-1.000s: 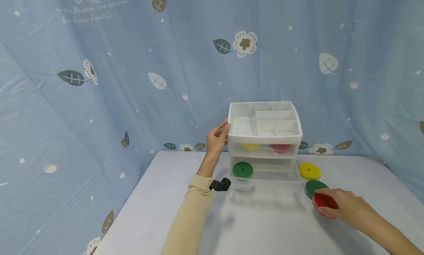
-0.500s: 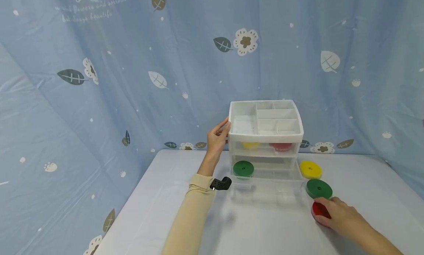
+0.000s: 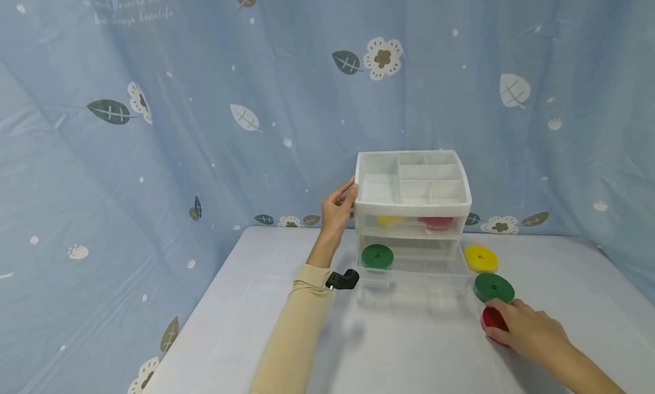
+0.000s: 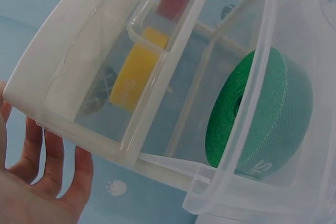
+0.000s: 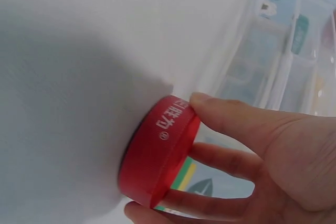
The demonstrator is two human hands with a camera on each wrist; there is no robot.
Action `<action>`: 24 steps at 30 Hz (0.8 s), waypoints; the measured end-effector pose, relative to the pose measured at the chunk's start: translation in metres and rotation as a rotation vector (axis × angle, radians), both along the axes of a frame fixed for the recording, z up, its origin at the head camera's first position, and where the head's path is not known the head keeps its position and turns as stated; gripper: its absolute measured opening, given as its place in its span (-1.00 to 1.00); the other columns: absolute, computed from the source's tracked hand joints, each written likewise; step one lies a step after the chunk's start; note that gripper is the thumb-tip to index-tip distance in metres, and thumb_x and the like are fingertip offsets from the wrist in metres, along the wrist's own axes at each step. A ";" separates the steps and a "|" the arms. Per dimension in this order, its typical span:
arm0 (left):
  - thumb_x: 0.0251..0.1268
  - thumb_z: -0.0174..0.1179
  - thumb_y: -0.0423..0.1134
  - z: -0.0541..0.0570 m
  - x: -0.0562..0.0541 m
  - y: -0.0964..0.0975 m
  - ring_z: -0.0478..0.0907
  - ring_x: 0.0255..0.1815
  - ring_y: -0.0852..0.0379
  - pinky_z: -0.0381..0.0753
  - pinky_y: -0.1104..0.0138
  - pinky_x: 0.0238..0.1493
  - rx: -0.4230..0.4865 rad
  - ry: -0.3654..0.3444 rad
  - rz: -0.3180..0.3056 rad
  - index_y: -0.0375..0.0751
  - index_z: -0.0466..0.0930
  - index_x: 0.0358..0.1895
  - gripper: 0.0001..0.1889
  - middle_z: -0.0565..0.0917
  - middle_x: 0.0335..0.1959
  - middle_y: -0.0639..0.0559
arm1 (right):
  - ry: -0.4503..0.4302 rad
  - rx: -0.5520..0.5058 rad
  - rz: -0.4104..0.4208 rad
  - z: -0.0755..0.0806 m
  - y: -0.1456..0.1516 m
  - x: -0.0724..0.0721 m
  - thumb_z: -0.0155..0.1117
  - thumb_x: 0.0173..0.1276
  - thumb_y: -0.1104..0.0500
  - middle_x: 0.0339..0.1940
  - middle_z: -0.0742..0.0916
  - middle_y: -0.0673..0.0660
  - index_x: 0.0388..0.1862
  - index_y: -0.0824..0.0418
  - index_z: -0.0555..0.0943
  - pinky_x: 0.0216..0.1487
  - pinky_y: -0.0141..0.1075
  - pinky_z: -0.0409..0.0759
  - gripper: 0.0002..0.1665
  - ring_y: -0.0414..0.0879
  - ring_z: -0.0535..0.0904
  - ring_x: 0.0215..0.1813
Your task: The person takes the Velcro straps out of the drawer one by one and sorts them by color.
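My right hand [image 3: 534, 331] grips a red roll of tape [image 5: 157, 150] by its rim, thumb on one side and fingers on the other. The roll is at the table surface, just in front of a green roll [image 3: 493, 287]. My left hand [image 3: 336, 215] touches the left side of a small white drawer unit [image 3: 413, 207] with its fingers. The unit's clear lower drawer [image 3: 425, 283] is pulled out, with another green roll [image 4: 257, 114] at its left. Behind the upper drawer's clear front are a yellow roll [image 4: 139, 69] and a second red roll [image 3: 436, 223].
A yellow roll [image 3: 481, 259] lies on the white table [image 3: 409, 360], right of the unit and behind the loose green roll. The unit has a divided top tray [image 3: 378, 189]. A blue patterned curtain [image 3: 286, 98] hangs directly behind the table.
My right hand has brought the red roll slightly towards me, off its overlap with the green roll, and down to the table. The left hand stays at the unit; the head view has tilted slightly.
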State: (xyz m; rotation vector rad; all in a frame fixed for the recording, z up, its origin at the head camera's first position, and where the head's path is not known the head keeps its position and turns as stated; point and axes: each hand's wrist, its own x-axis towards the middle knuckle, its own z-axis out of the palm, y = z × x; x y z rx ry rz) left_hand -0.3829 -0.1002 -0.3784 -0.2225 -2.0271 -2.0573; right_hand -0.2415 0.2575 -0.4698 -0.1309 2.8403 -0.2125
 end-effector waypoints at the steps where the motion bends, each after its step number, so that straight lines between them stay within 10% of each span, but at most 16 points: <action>1: 0.36 0.19 0.13 0.000 0.000 0.000 0.65 -0.09 0.14 0.74 0.22 -0.05 -0.001 0.000 0.000 0.35 0.55 0.24 -0.61 0.67 0.03 -0.13 | -0.003 0.003 0.000 0.000 0.000 -0.001 0.42 0.06 -0.36 -0.15 0.63 0.33 0.22 0.20 0.52 -0.39 0.13 0.68 -0.09 0.05 0.53 -0.32; 24: 0.44 0.16 -0.05 0.018 0.015 -0.001 0.64 -0.14 0.19 0.72 0.10 0.01 0.011 -0.027 -0.048 0.09 0.50 0.34 -0.57 0.63 0.11 -0.26 | -0.032 0.019 0.068 0.004 0.004 -0.001 0.37 0.12 -0.38 -0.14 0.61 0.30 0.25 0.16 0.46 -0.37 0.06 0.67 -0.10 0.05 0.51 -0.34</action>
